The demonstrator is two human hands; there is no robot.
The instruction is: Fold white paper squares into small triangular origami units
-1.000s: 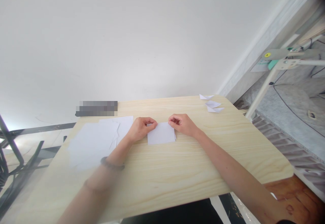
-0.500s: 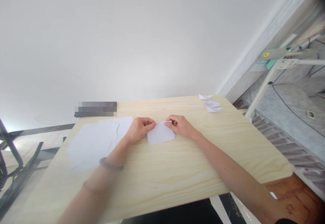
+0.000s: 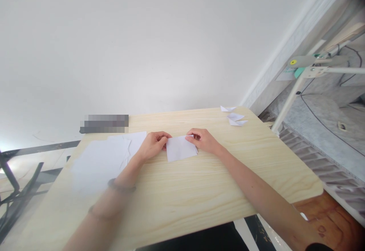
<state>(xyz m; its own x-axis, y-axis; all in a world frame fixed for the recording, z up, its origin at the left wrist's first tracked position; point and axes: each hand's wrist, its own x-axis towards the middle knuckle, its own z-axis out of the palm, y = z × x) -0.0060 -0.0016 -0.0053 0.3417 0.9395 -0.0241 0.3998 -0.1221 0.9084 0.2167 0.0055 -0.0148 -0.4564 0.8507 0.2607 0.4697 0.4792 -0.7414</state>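
Note:
A folded piece of white paper (image 3: 181,149) stands between my hands over the middle of the table, its right side showing more than one layer. My right hand (image 3: 203,140) pinches its upper right corner, thumb in front and fingers behind. At the upper left edge is my left hand (image 3: 154,145), closed, with the thumb beside the edge and fingertips reaching to the paper's corner. Left of that hand lie several loose white sheets (image 3: 99,160), partly behind my left forearm.
Folded paper shapes with pointed ends (image 3: 236,118) sit at the table's far right corner. A dark, pixelated object (image 3: 105,124) lies at the far left edge. The wooden table (image 3: 199,198) backs onto a white wall. Right of it stands a white metal frame (image 3: 291,99).
My left thumb has slid left off the paper's face to its edge. My right hand keeps its pinch. The view has shifted slightly.

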